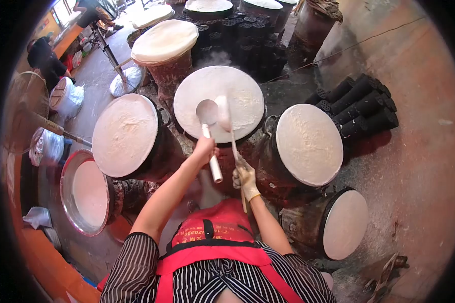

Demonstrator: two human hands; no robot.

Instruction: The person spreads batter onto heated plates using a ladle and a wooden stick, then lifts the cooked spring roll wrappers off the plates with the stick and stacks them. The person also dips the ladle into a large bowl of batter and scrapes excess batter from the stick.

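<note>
Both arms fwd: left hand (203, 150) fisted on ladle (208, 119), gloved right hand (245, 178) gripping spreader (224, 114).

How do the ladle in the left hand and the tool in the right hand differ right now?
The ladle has a round grey bowl and a thick white handle; the spreader has a narrow pale blade on a thin stick. The bare left hand holds the ladle, while the gloved right hand holds the spreader lower down, nearer the body. Both heads sit over the steaming centre griddle, side by side.
</note>
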